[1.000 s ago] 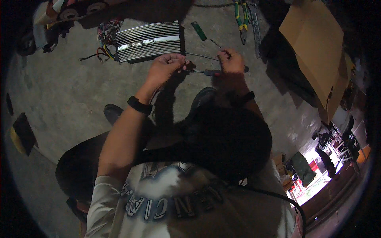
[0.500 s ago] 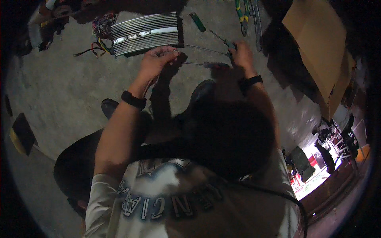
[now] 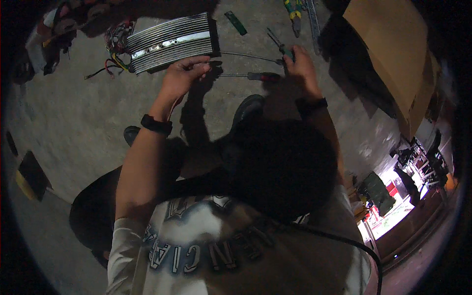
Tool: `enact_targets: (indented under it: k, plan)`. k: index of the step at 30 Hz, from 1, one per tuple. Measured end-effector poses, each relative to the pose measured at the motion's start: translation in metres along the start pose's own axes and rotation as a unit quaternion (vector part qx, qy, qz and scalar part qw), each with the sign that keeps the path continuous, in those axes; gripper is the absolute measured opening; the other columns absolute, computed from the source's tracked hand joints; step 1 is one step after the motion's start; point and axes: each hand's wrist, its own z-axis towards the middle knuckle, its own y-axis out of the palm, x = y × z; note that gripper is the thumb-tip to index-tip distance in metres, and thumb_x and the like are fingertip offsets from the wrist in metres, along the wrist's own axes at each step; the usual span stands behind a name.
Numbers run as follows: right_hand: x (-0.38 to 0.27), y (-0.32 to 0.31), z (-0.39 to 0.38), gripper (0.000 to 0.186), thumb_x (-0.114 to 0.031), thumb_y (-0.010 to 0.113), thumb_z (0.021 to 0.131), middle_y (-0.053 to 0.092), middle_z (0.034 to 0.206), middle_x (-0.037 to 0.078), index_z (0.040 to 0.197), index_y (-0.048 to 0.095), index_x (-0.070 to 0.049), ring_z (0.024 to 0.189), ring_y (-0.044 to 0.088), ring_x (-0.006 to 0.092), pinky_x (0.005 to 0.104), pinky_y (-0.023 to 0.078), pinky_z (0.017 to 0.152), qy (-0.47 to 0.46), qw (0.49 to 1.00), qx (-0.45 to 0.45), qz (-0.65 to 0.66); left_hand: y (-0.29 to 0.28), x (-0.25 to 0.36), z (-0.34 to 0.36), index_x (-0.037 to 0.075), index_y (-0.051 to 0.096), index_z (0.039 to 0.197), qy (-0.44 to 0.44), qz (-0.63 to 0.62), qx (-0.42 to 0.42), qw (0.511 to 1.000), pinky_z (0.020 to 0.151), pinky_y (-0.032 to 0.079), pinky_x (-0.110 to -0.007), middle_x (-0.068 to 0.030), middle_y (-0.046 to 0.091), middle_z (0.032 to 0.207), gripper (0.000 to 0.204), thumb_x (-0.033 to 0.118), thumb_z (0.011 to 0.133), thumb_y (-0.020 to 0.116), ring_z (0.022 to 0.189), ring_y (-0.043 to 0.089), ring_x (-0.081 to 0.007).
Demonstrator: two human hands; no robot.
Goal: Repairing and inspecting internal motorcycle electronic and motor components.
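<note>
My left hand (image 3: 183,76) is closed in a pinch just below the near right corner of a silver finned metal case (image 3: 172,41). Whatever the pinched fingers hold is too small to make out. Over to the right, my right hand (image 3: 303,71) grips a screwdriver with a dark green handle (image 3: 286,51), its shaft pointing up and to the left. Between my hands, a screwdriver with a dark and red handle (image 3: 264,76) lies on the floor. Another thin metal shaft (image 3: 250,56) lies above it, its right end reaching close to my right hand.
Bundled wires (image 3: 118,44) come out of the case's left end. Farther off lie a green strip-shaped thing (image 3: 235,23), yellow-green pliers (image 3: 294,18) and a long metal tool (image 3: 312,24). Brown cardboard (image 3: 388,49) stands at right. My shoe (image 3: 249,109) is near the floor screwdriver.
The screwdriver in my right hand has tilted, its shaft now steeper. My left hand stays pinched beside the case. The whole view has shifted slightly, moving the floor things up and left.
</note>
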Motion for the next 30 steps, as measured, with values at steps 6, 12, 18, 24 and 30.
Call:
enact_targets:
  k: [6,12,18,24,30]
  plan:
    - [0.036,0.006,0.007,0.037,-0.022,0.070,0.088,0.064,0.118,0.022,0.120,0.065,-0.005,0.111,0.059,0.0426,0.0494,0.048,0.095,0.013,1.000,0.018,-0.016,-0.007,-0.009,0.002,-0.004,0.066,0.125,-0.001,-0.017,-0.025,1.000,0.079,0.050,-0.026,-0.0062,0.072,0.100,0.033,0.012,0.096,0.069,0.083,0.061,-0.0106]
    - [0.032,0.001,0.005,0.033,-0.022,0.070,0.088,0.067,0.115,0.018,0.118,0.069,-0.008,0.112,0.059,0.0400,0.0474,0.047,0.097,0.022,0.998,0.054,0.036,-0.018,-0.013,0.004,-0.003,0.067,0.124,-0.014,-0.011,-0.009,1.000,0.081,0.049,-0.025,-0.0059,0.072,0.101,0.030,0.012,0.099,0.065,0.086,0.061,-0.0112]
    - [0.031,0.009,-0.024,0.034,-0.024,0.073,0.084,0.066,0.111,0.015,0.115,0.070,-0.010,0.111,0.060,0.0370,0.0475,0.048,0.095,-0.063,0.996,0.054,0.042,-0.018,-0.017,0.004,0.001,0.066,0.113,-0.004,-0.004,-0.002,1.000,0.080,0.049,-0.027,-0.0038,0.070,0.096,0.020,0.016,0.100,0.061,0.086,0.062,-0.0130]
    - [0.024,0.024,-0.038,0.028,-0.019,0.072,0.078,0.064,0.108,0.011,0.104,0.070,-0.010,0.107,0.059,0.0348,0.0489,0.046,0.091,-0.088,0.990,0.085,-0.074,-0.022,-0.015,0.002,0.000,0.064,0.107,-0.012,-0.083,0.030,0.996,0.079,0.049,-0.028,-0.0070,0.067,0.092,0.014,0.008,0.096,0.058,0.081,0.060,-0.0157]
    - [0.032,0.020,-0.039,0.026,-0.012,0.068,0.074,0.063,0.104,0.010,0.100,0.068,-0.009,0.103,0.058,0.0322,0.0479,0.046,0.087,-0.115,0.987,0.088,-0.075,-0.024,-0.019,0.005,0.002,0.064,0.105,-0.007,-0.104,0.020,0.994,0.077,0.049,-0.027,-0.0068,0.068,0.091,0.012,0.008,0.097,0.058,0.081,0.062,-0.0151]
